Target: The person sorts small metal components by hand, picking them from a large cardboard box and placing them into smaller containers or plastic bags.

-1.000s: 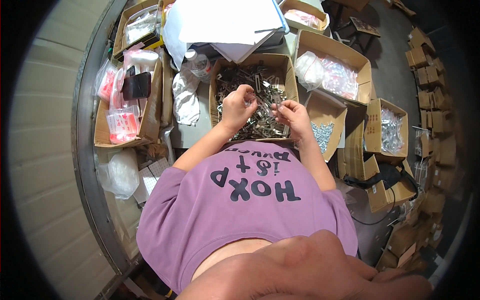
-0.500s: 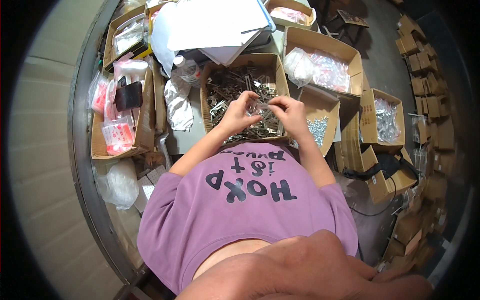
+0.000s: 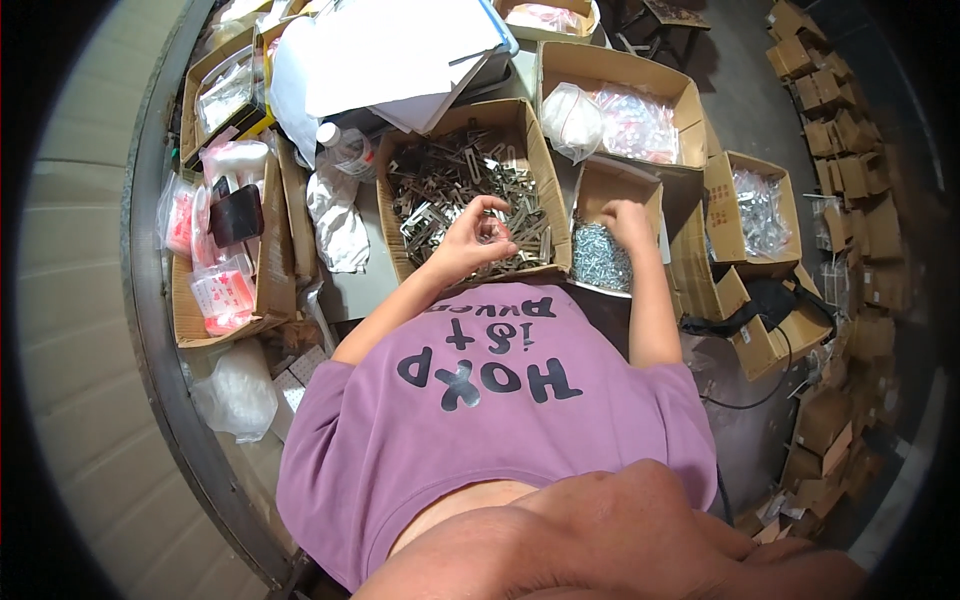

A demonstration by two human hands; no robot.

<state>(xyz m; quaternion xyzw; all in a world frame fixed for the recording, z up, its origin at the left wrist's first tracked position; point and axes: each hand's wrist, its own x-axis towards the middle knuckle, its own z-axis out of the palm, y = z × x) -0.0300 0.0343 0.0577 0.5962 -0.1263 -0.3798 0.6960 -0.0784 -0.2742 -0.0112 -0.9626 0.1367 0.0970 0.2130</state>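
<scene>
Right hand (image 3: 626, 218) moved into screw box (image 3: 640, 185), fingers curled; left hand (image 3: 470, 236) fingers pinch small clear bag (image 3: 490, 232).

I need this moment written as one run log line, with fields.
left hand: pinching small clear bag over box of metal brackets | right hand: reaching into box of screws | bags: boxes around

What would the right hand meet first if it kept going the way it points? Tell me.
The right hand points down into the small cardboard box; it would likely meet the pile of silvery screws first, though depth is unclear.
</scene>
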